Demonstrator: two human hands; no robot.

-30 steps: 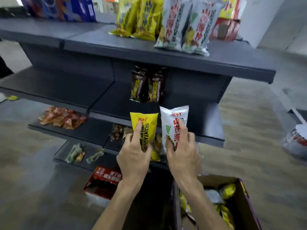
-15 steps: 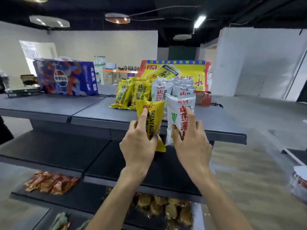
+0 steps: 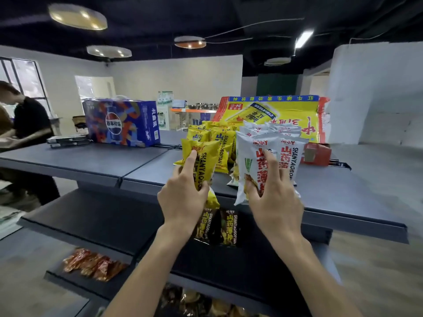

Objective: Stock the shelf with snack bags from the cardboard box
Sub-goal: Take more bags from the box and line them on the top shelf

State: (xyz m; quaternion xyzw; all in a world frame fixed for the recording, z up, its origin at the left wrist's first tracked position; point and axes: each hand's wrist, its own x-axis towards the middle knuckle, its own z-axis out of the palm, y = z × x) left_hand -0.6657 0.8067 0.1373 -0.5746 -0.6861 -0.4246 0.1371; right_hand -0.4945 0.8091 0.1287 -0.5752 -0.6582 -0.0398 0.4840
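Both hands are now further forward than in the earlier frame, and the 2 bags they carry reach over the front edge of the top shelf (image 3: 91,161) instead of hanging before it. The left hand (image 3: 183,197) grips the yellow bag (image 3: 206,156) at its lower half, with the index finger stretched up along the face. The right hand (image 3: 274,202) holds the white bag (image 3: 254,165) in the same low place, fingers spread on the front; its thumb is hidden behind the bag.

These bags look light and puffed with air, so I think they are soft, a little slippery and easy to crush. The chips inside are probably fragile, so a gentle hold on the sides or the bottom seam seems best, not a squeeze in the middle.

Just behind stand the yellow row (image 3: 219,138) and the white row (image 3: 290,145), already upright and leaning on each other. A new bag pushed hard against them may tip the front ones. A blue carton (image 3: 121,122) stands to the left, a yellow and red carton (image 3: 286,115) behind the rows, a small red box (image 3: 318,154) at the right. Dark bags (image 3: 217,225) sit on the shelf below, orange packets (image 3: 91,264) lower still. Another person (image 3: 29,120) stands far left, well apart. I do not see the cardboard box in this view.
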